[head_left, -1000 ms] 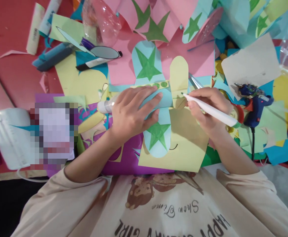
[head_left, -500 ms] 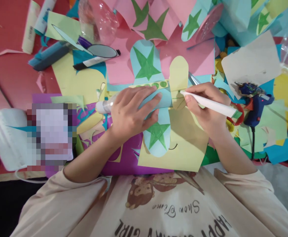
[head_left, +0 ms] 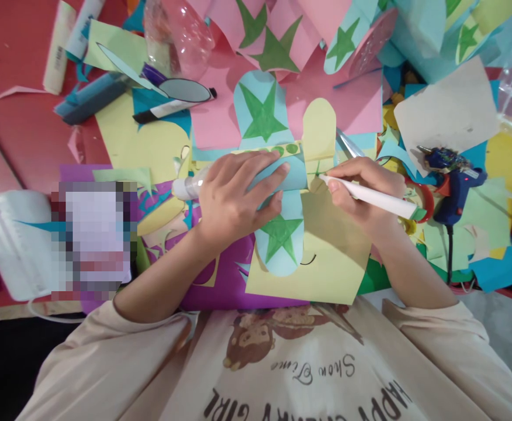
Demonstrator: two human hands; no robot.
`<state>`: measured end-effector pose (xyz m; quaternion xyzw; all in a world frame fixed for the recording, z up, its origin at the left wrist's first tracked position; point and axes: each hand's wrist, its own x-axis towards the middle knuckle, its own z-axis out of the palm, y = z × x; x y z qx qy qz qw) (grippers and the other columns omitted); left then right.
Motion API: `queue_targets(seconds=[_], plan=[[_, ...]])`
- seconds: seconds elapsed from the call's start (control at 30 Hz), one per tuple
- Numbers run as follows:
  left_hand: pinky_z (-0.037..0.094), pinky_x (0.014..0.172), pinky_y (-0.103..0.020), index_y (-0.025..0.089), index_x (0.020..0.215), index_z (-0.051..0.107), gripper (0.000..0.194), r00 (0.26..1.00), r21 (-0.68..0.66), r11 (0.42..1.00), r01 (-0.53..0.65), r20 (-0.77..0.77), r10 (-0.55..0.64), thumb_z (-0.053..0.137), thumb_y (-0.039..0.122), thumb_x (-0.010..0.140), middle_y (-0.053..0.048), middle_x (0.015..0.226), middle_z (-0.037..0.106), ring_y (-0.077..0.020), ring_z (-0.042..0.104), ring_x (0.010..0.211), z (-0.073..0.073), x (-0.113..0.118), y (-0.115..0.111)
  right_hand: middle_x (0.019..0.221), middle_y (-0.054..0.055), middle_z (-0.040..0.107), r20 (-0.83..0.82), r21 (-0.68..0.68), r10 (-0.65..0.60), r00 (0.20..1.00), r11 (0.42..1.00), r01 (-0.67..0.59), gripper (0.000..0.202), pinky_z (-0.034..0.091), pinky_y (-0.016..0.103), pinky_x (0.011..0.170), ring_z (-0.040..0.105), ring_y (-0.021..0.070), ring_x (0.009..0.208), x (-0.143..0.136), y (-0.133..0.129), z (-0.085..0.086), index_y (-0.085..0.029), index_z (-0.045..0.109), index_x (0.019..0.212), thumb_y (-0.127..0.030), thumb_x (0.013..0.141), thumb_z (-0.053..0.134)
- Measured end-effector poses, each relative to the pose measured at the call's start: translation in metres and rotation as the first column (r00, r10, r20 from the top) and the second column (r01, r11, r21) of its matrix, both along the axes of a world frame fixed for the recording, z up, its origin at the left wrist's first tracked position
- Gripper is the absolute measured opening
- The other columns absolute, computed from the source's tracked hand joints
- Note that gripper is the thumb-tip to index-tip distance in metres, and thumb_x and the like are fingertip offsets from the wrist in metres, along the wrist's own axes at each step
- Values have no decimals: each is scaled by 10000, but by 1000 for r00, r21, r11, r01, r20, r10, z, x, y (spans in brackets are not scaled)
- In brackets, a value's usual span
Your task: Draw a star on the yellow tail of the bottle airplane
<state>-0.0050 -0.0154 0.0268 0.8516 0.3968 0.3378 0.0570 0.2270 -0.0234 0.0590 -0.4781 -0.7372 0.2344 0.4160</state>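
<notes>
Head view: glue gun (head_left: 455, 196) right, loose pens (head_left: 58, 49) upper left
Left hand (head_left: 234, 202): fingers spread over blue roll (head_left: 296, 172)
Right hand (head_left: 367, 215): gripping white marker (head_left: 379, 198)

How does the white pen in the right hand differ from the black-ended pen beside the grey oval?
The white pen is held in the right hand, its tip at the pale yellow paper piece; the black-ended pen lies loose, partly hidden by the grey oval. The white pen has a green back end, while the black-ended pen has black ends. Both have white barrels.
</notes>
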Motion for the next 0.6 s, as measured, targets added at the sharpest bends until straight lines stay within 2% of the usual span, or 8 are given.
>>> queue_targets(seconds=[0.13,0.3,0.4,0.5,0.6], plan=[[517,898,-463,345,1187,572,285,999,-38,999,-22,-43,21,514,310,910,-45,1232,676,-276,652,1109,1,0,1,682,-31,686,17,32,12,1000,999,-13,43,507,256,503,615,115,567,0,0,-2,-239,635,795,-265,829,634],[525,864,-444,310,1201,584,308,1000,75,997,-11,14,10,540,276,897,-70,1182,698,-269,667,1075,1,2,2,618,-39,647,24,86,57,998,995,-59,110,477,271,474,604,123,543,-2,1,-4,-235,589,724,-231,829,621],[543,829,-427,287,1167,600,283,999,132,991,-23,-32,28,547,270,890,-70,1154,713,-261,684,1038,3,4,2,619,-41,637,51,116,77,996,990,-82,105,489,276,487,614,127,556,-2,2,-5,-238,575,733,-220,829,613],[559,827,-397,320,1111,611,231,990,120,990,-69,-116,83,525,297,898,-35,1143,721,-232,693,1027,5,4,2,615,-39,627,98,135,95,991,985,-108,112,502,284,510,627,134,578,-1,3,-7,-241,558,735,-227,837,602],[578,790,-368,284,1099,610,231,987,226,972,-63,-131,94,541,286,879,-36,1107,733,-219,705,985,7,5,3,639,-26,644,153,156,99,983,980,-123,130,523,300,533,631,142,595,0,4,-9,-267,542,730,-225,845,587]])
